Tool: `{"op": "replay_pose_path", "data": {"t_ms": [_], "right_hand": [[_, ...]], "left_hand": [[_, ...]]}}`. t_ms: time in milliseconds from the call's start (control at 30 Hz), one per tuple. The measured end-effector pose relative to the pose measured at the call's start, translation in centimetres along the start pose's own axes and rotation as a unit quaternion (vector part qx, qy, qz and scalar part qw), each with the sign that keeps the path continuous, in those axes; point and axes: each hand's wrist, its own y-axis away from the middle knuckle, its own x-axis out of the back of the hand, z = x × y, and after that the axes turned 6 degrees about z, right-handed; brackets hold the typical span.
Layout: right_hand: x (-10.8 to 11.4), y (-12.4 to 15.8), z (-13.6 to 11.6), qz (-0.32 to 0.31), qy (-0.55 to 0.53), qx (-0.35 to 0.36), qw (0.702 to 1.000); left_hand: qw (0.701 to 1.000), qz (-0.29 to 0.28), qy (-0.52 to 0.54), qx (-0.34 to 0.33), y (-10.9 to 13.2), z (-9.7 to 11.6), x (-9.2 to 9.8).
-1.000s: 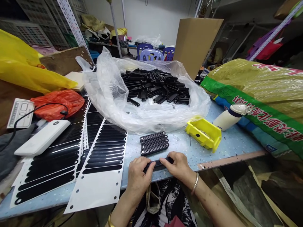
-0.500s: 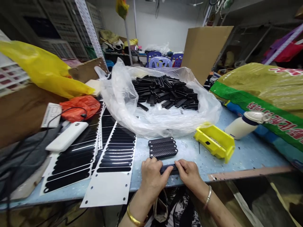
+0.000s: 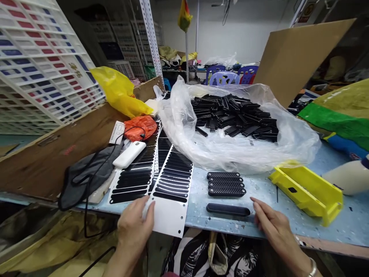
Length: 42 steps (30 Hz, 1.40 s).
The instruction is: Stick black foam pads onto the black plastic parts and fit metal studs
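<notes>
My left hand [image 3: 134, 225] is at the left edge of a white backing sheet [image 3: 170, 215] printed with rows of black strips, and its fingers seem to pinch the sheet. My right hand [image 3: 275, 227] is apart from everything held, with fingers spread just right of a black plastic bar [image 3: 227, 209] lying on the blue table [image 3: 302, 221]. Behind the bar sits a small stack of black perforated pieces [image 3: 226, 184]. A heap of black comb-like parts [image 3: 235, 117] lies in a clear plastic bag [image 3: 184, 127].
A yellow plastic bin [image 3: 305, 190] and a white bottle [image 3: 347, 177] stand to the right. More strip sheets, a white power bank [image 3: 128, 154], and a grey cloth with a black cable [image 3: 86, 177] lie left. The table's front edge runs just past my hands.
Both hands have let go of the black bar, which now lies on the table. My left hand has moved onto the sheet, my right hand has moved right, and the view has swung left.
</notes>
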Motion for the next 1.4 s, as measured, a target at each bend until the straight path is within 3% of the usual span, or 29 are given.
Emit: {"op": "replay_pose_path", "data": {"t_ms": [67,133,167,267,400,500,667,767,867,1067,1167,1400], "right_hand": [[0.3,0.4,-1.2,0.020,0.005,0.041,0.999],[-0.5,1.6,-2.9,-0.007,-0.013,0.104,0.995],[-1.4,2.4,-3.9,-0.041,-0.033,0.141,0.989],[-5.3,4.8,-6.7,-0.038,-0.079,0.246,0.965],[-10.9,5.6,-8.6,-0.056,-0.089,0.312,0.944],[-13.4,4.8,-9.1,-0.067,-0.067,0.326,0.941],[-14.2,4.2,-9.8,-0.056,-0.040,0.337,0.939],[-14.0,4.3,-10.0,-0.027,-0.049,0.348,0.936],[-14.4,4.1,-9.9,-0.050,-0.061,0.325,0.942],[-16.9,3.0,-10.7,-0.090,-0.152,0.219,0.960],[-17.2,2.5,-11.7,-0.137,-0.187,0.149,0.961],[-16.3,1.2,-13.2,-0.284,-0.222,-0.017,0.933]], "left_hand": [[0.995,-0.041,-0.044,0.076,-0.5,-1.7,0.4],[0.987,-0.086,-0.040,0.126,-0.9,-2.3,0.1],[0.984,-0.101,-0.025,0.146,-1.1,-2.3,-0.3],[0.965,-0.109,0.066,0.228,-1.7,-1.7,-1.5],[0.884,-0.115,0.269,0.365,-2.3,-0.7,-2.2],[0.807,-0.163,0.370,0.430,-2.2,0.0,-1.8],[0.711,-0.256,0.471,0.455,-1.8,0.8,-0.7],[0.708,-0.247,0.480,0.456,-1.8,1.2,-0.7],[0.710,-0.212,0.482,0.467,-1.8,1.6,-1.3],[0.627,-0.170,0.572,0.501,-2.0,2.3,-1.7],[0.604,-0.158,0.592,0.510,-2.3,2.4,-1.6],[0.600,-0.212,0.591,0.496,-2.3,3.2,-1.8]]}}
